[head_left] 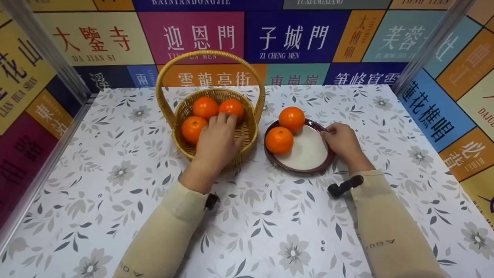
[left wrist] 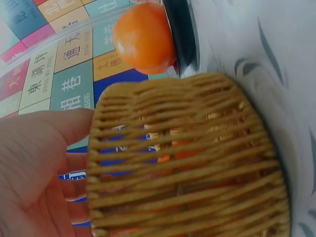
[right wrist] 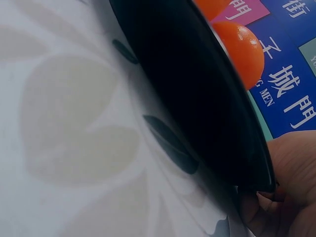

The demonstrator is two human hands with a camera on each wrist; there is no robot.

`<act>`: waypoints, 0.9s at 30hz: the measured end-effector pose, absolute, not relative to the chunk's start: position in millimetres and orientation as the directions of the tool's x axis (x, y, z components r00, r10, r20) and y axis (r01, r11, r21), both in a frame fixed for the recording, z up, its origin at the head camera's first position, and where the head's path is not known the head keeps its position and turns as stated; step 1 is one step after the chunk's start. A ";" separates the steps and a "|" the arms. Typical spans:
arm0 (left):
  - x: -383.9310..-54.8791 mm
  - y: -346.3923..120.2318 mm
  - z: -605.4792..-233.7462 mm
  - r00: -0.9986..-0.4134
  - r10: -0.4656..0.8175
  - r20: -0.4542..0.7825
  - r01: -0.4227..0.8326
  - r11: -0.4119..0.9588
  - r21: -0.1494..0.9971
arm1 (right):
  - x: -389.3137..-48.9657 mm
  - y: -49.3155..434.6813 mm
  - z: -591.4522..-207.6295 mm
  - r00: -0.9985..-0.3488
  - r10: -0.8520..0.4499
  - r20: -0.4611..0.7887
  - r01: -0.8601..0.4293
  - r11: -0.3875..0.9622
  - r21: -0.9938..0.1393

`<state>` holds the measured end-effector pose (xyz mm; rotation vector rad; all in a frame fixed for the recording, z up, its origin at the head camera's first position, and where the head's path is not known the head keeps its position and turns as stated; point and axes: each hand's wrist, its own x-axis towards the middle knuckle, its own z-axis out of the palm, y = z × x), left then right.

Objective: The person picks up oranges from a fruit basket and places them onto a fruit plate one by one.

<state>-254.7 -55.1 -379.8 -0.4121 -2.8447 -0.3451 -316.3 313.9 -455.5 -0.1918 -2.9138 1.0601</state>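
Note:
A wicker basket [head_left: 253,136] with a tall arched handle holds several oranges [head_left: 205,107]. My left hand [head_left: 218,135] reaches over its near side, fingers extended above the fruit and thumb apart; the fingertips overlap an orange [head_left: 232,108] at the back right. Whether they touch it is unclear. Through the basket's weave in the left wrist view, the fruit shows only in patches. To the right is a dark-rimmed plate [head_left: 308,152] with a white middle, bearing two oranges [head_left: 279,140] on its left side. My right hand [head_left: 343,139] pinches the plate's right rim between thumb and fingers.
A white tablecloth [head_left: 293,231] with grey flowers and leaves lies under everything. Colourful panels [head_left: 193,36] with printed characters stand behind and at both sides. Clear upright edges mark the back corners. The basket's handle [head_left: 210,54] arches high behind my left hand.

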 end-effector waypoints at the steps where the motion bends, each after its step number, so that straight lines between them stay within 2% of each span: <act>1: -254.9 -56.1 -379.5 -0.934 0.238 0.267 0.295 0.934 0.201 | -316.0 314.0 -455.0 -0.992 0.128 -0.009 0.104 0.762 -0.639; 15: -256.9 -73.9 -377.1 -0.978 0.140 0.152 0.168 0.968 0.188 | -315.9 312.0 -453.1 -0.988 0.143 -0.055 0.144 0.750 -0.645; 27: -257.3 -86.7 -378.4 -0.992 0.109 0.068 0.121 0.972 0.202 | -316.5 311.4 -453.1 -0.989 0.139 -0.057 0.142 0.742 -0.655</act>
